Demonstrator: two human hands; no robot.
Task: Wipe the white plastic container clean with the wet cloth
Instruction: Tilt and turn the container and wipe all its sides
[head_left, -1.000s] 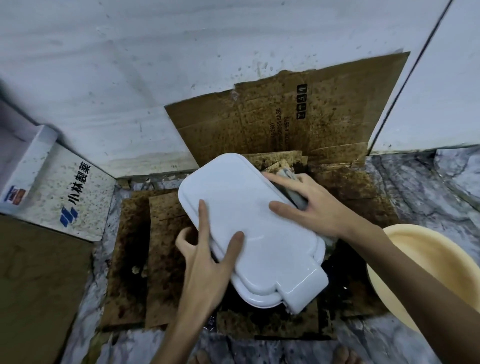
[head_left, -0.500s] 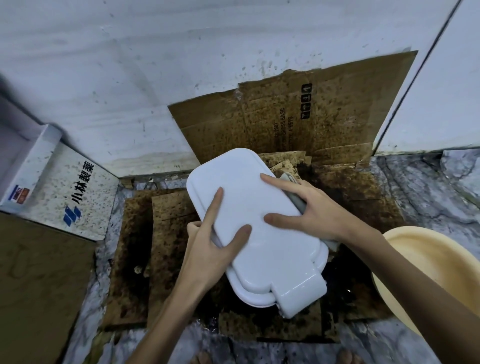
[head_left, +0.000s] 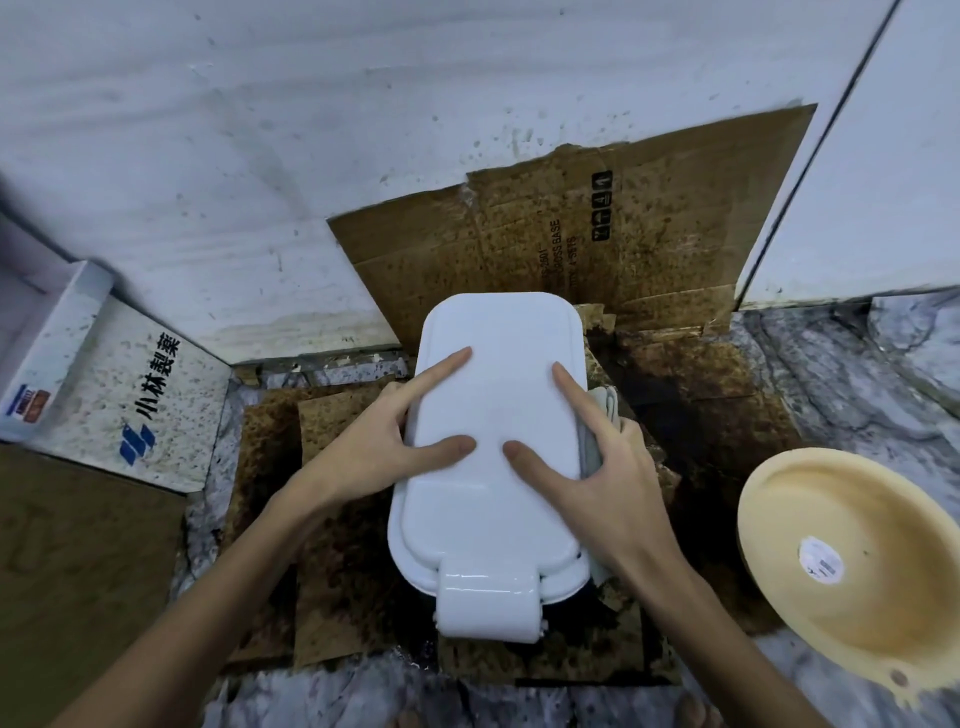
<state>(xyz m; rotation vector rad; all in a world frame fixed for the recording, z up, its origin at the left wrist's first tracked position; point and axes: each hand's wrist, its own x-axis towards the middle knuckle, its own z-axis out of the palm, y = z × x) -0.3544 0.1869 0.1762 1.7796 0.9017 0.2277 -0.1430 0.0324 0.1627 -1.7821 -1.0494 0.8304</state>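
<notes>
While both hands clasp it from either side, white plastic container (head_left: 493, 441) sits on stained cardboard (head_left: 343, 587) on the floor. Left hand (head_left: 374, 452) fingers spread on lid; right hand (head_left: 608, 467) presses grey cloth (head_left: 597, 431) against its side.

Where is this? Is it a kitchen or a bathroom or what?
Probably a floor corner of a washing or utility spot, not a kitchen counter. Stained cardboard leans on the splattered wall, the marble floor looks wet, and a yellow basin sits beside the white container.
</notes>
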